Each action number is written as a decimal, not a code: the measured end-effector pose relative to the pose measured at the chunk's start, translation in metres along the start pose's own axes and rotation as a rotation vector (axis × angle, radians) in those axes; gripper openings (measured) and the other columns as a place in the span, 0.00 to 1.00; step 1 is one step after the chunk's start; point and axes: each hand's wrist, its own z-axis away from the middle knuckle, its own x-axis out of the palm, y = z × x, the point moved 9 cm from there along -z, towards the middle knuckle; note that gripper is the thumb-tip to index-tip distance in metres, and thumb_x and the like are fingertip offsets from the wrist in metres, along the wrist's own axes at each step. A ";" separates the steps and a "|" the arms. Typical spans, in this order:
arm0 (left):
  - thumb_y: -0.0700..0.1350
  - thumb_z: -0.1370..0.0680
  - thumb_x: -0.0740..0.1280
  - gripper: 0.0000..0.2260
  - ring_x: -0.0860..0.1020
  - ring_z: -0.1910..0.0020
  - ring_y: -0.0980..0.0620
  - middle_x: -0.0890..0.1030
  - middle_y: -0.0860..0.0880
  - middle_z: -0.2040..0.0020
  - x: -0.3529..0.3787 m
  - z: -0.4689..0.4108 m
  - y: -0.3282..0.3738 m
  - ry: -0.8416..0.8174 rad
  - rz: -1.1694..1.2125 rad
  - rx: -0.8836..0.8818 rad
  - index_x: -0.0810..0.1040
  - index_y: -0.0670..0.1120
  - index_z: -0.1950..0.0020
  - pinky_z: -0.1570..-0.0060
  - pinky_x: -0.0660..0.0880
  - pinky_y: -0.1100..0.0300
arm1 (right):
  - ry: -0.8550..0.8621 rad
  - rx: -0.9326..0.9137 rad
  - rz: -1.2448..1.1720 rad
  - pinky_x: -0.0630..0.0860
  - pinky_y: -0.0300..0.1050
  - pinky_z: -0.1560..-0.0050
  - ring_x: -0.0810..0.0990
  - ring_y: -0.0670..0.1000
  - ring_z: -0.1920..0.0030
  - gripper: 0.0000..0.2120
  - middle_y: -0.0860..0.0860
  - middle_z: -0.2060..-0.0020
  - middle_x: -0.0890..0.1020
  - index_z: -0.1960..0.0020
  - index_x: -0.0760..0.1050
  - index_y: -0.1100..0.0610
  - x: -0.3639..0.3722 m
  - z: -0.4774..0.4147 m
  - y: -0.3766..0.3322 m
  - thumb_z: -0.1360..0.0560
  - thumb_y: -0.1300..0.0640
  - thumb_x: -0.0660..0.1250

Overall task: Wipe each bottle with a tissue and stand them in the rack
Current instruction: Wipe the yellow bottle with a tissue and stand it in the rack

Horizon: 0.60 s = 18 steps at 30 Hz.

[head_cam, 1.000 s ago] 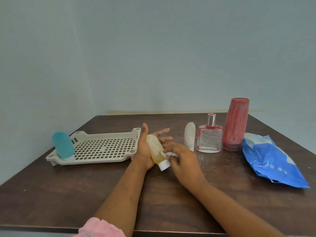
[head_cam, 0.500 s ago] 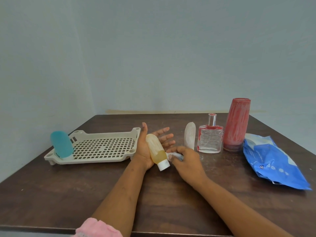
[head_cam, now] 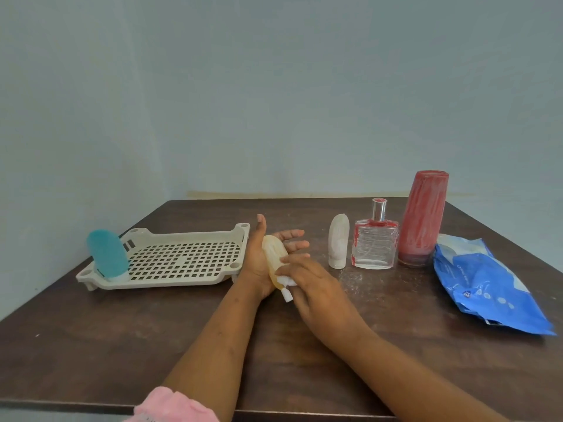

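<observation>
The right hand [head_cam: 316, 287] has slid onto the bottle [head_cam: 274, 251], fingers [head_cam: 300, 266] pinching the tissue [head_cam: 288, 281] at its cap end, while the bottle lies lengthwise along the flat, open left hand [head_cam: 259, 260], cap nearest the person, just right of the rack [head_cam: 182, 260].

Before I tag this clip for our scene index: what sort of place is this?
Probably a bare room at home, though I'm unsure: a dark wooden table set against pale blue walls, with a perfume bottle and a blue wipes pack on it.
</observation>
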 end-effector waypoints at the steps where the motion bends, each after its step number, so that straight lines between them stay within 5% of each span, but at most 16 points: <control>1: 0.71 0.33 0.55 0.38 0.81 0.67 0.46 0.83 0.41 0.63 0.001 0.001 0.000 -0.005 0.002 0.002 0.79 0.37 0.47 0.60 0.78 0.54 | 0.033 0.012 -0.018 0.71 0.32 0.46 0.74 0.44 0.45 0.11 0.51 0.45 0.78 0.46 0.77 0.58 -0.003 -0.001 0.003 0.27 0.65 0.63; 4: 0.70 0.32 0.56 0.37 0.81 0.67 0.46 0.82 0.41 0.63 0.003 0.004 0.001 -0.018 0.029 0.005 0.78 0.38 0.45 0.61 0.78 0.54 | 0.107 0.143 -0.102 0.66 0.23 0.48 0.72 0.37 0.49 0.10 0.48 0.51 0.80 0.49 0.79 0.59 -0.012 -0.002 0.017 0.27 0.65 0.64; 11: 0.68 0.24 0.51 0.35 0.83 0.64 0.44 0.82 0.40 0.64 0.005 0.007 0.001 -0.023 0.026 -0.002 0.79 0.38 0.45 0.61 0.81 0.54 | 0.020 0.521 -0.138 0.68 0.28 0.67 0.75 0.40 0.67 0.03 0.50 0.65 0.80 0.58 0.78 0.61 -0.004 0.005 0.063 0.26 0.63 0.66; 18: 0.68 0.30 0.57 0.35 0.82 0.61 0.42 0.82 0.40 0.63 0.006 0.005 0.000 -0.052 0.047 0.004 0.78 0.37 0.45 0.53 0.78 0.49 | 0.146 0.397 -0.235 0.69 0.31 0.67 0.75 0.42 0.66 0.03 0.45 0.69 0.77 0.59 0.78 0.57 -0.013 -0.001 0.044 0.26 0.62 0.68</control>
